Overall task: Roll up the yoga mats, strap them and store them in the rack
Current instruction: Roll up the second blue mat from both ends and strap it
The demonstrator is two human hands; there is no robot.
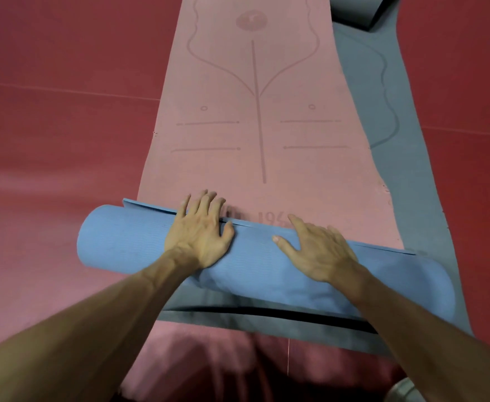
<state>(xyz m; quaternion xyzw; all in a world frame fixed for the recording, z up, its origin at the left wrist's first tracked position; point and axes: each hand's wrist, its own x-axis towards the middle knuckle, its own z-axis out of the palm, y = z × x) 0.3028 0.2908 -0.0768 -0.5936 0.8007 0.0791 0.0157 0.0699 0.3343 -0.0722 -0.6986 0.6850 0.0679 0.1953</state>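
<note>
1. Fingers of the left hand lie spread flat over the top of the blue roll, their tips reaching past its crest onto the pink mat; nothing is gripped.
2. The right hand rests just as flat and unclenched on the same roll, a little nearer the person than the left.
3. That roll is the rolled-up part of the pink mat, its blue underside turned outward. Its long axis runs crosswise under both palms, slanting down toward the right hand's side.
4. The unrolled length stretches straight ahead of the fingertips, away from the person, with its printed centre line pointing the way the roll has to travel.
5. A grey mat lies flat beneath, showing beyond the right hand and under the wrists, on the red floor.
6. Judging by how much pink is left, rolling is barely a third done. The left hand sits further forward, so the right side likely needs pushing to square the roll with the mat's edges.
7. No strap or rack is in sight.
</note>
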